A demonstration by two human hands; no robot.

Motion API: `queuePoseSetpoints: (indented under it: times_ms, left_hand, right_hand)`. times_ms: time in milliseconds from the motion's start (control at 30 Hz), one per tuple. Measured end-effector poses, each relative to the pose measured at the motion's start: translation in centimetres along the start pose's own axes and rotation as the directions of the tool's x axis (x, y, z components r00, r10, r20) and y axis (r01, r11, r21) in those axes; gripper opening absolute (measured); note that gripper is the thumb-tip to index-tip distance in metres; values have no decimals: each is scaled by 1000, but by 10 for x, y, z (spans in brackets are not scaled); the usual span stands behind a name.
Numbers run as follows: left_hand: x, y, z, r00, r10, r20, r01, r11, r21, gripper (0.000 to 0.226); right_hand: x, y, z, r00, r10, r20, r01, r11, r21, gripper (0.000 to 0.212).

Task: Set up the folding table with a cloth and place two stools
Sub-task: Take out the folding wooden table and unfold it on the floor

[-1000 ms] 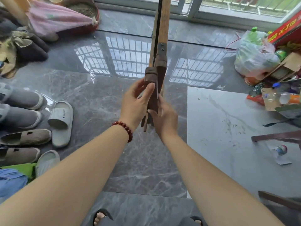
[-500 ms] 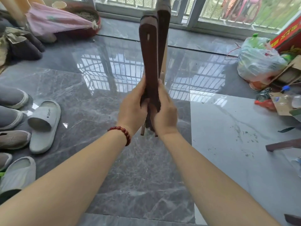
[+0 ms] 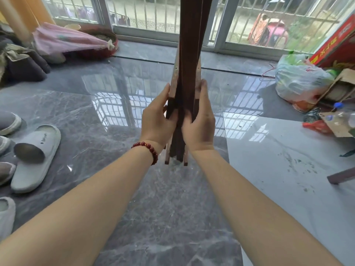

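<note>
A folded dark-brown wooden folding table (image 3: pixel 189 54) stands upright in front of me, its slats pressed together and its top out of frame. Its lower ends hang just above the grey marble floor. My left hand (image 3: pixel 156 116), with a red bead bracelet at the wrist, grips the left side of the bundle. My right hand (image 3: pixel 199 120) grips the right side at the same height, fingers wrapped round the edge. No cloth for the table is recognisable. A dark wooden leg (image 3: pixel 341 175) pokes in at the right edge; what it belongs to is hidden.
Slippers and shoes (image 3: pixel 34 156) line the left edge. A pink cloth bundle (image 3: pixel 67 40) and dark clothes lie at the back left. Plastic bags (image 3: pixel 299 81), cardboard and bottles crowd the right. Barred sliding glass doors (image 3: pixel 146 14) close the back.
The folded table has been lifted higher and turned, and the view has tilted up toward the doors. Both hands have kept their grip low on the bundle.
</note>
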State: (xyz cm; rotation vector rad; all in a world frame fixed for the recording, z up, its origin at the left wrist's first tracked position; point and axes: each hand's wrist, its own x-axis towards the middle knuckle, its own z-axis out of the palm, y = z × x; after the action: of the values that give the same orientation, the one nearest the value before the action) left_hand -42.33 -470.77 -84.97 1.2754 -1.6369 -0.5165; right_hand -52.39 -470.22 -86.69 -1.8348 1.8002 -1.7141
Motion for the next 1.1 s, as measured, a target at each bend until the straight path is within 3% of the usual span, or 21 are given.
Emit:
queuePoseSetpoints:
  times_ms: [200, 333, 633, 867, 1100]
  left_hand:
    - [-14, -12, 12, 988, -152, -22, 149, 985, -89, 36]
    - [-27, -32, 20, 966, -260, 6, 260, 965, -36, 29]
    - [-49, -62, 41, 885, -464, 46, 455, 881, 130, 18]
    - [-51, -67, 48, 853, -520, 32, 506, 841, 191, 22]
    - [-57, -80, 54, 826, -562, 51, 538, 811, 229, 22]
  right_hand:
    - [-27, 18, 1, 991, 131, 28, -131, 991, 11, 60]
    - [-44, 39, 4, 959, 239, 151, -235, 971, -40, 56]
    - [-71, 64, 10, 905, 363, 222, -346, 932, -111, 56]
    - [-76, 76, 13, 877, 400, 268, -378, 916, -130, 57]
    - [-94, 89, 18, 803, 520, 292, -487, 854, -180, 57]
